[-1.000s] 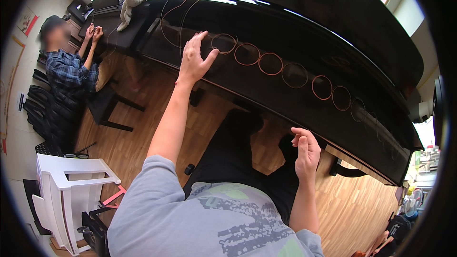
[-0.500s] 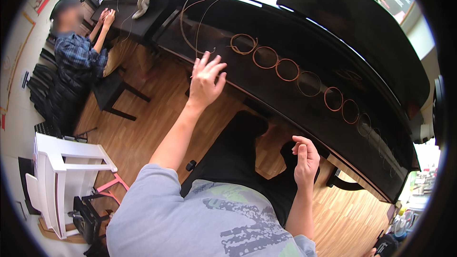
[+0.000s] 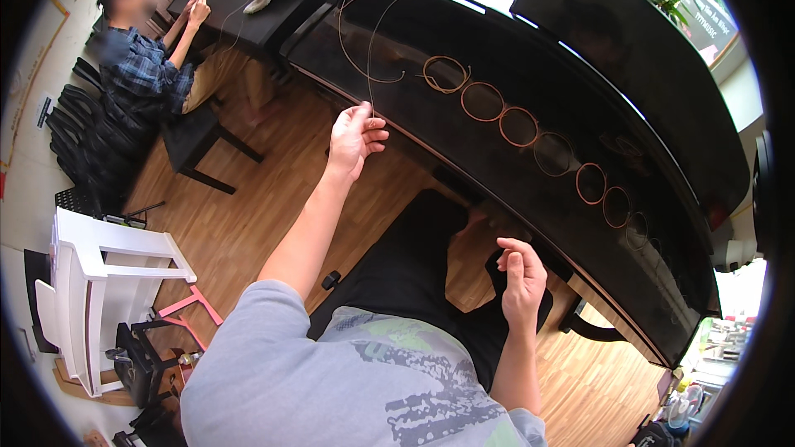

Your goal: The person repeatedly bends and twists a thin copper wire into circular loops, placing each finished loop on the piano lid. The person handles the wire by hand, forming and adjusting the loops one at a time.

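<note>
Across the black piano (image 3: 464,149), coiled wires (image 3: 500,116) are laid; one loose wire (image 3: 369,58) is pinched by fingertips of the left hand (image 3: 354,143) (the right hand (image 3: 520,277) is half curled).

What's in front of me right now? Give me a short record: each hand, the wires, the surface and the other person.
left hand: pinching a thin wire
right hand: fingers loosely curled, nothing visible in it
loose wire: curved, beyond the left hand
coiled wires: in a row
surface: black, glossy, under the coiled wires
other person: seated at left
</note>
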The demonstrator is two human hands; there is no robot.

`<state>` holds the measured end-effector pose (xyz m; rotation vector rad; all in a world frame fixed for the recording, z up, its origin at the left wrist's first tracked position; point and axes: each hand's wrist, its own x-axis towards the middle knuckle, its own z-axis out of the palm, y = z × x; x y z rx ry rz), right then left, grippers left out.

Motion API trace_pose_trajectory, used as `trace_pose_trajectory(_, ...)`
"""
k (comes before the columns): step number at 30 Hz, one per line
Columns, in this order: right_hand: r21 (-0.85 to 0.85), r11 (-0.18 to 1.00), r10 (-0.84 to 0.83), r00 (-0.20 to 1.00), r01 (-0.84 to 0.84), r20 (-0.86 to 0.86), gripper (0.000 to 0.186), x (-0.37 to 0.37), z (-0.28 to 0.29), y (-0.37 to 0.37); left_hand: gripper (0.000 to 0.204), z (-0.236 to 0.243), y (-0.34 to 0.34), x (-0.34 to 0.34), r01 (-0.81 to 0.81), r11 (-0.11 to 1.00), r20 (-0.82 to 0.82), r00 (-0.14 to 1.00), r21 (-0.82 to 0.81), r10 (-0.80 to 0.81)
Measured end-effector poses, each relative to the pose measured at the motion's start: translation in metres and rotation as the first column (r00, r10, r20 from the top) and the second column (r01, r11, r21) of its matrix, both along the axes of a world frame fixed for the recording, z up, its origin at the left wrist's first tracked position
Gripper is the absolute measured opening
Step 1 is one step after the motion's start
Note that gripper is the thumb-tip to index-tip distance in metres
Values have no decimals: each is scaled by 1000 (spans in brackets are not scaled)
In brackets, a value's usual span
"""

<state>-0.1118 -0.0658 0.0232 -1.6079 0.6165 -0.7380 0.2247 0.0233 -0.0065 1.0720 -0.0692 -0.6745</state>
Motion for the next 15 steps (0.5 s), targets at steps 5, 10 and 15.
trace_pose_trajectory(5,-47,996,67,996,-70,-49,19,22,1,7,26,12,-10,-18,24,983,7,1000,-181,-23)
trace_pose_trajectory(10,-71,985,151,986,-156,-74,18,74,24,4,16,28,1,-53,87,969,53,996,-231,-76)
trace_pose_trajectory(15,-4,979,202,978,-202,53,27,139,46,-11,16,35,18,-83,153,965,236,966,-214,-101)
